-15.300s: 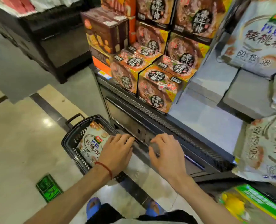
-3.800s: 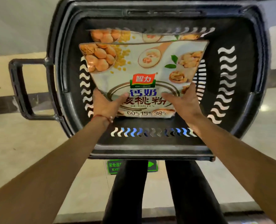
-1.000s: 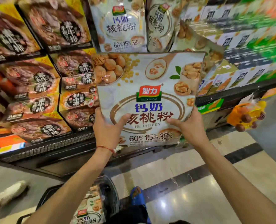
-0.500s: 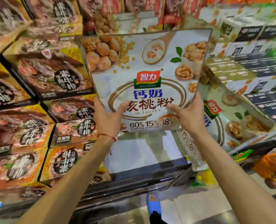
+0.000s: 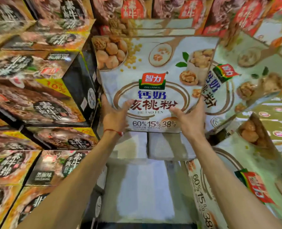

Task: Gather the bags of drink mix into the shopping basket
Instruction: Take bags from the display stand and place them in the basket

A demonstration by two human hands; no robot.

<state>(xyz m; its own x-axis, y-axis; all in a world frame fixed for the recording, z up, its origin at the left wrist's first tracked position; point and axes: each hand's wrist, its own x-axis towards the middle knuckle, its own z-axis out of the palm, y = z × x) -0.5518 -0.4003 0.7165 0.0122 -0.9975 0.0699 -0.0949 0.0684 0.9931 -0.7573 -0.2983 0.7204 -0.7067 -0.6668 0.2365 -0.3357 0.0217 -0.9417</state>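
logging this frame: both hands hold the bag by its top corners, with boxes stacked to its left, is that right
Not the top: in the head view the left hand and right hand hold the bag by its lower corners. The boxes are stacked to its left, as you say.

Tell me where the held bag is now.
Centre of the head view: the bag of drink mix stands upright, gripped at its lower corners by the left hand and right hand, brown boxes on its left, another bag on its right.
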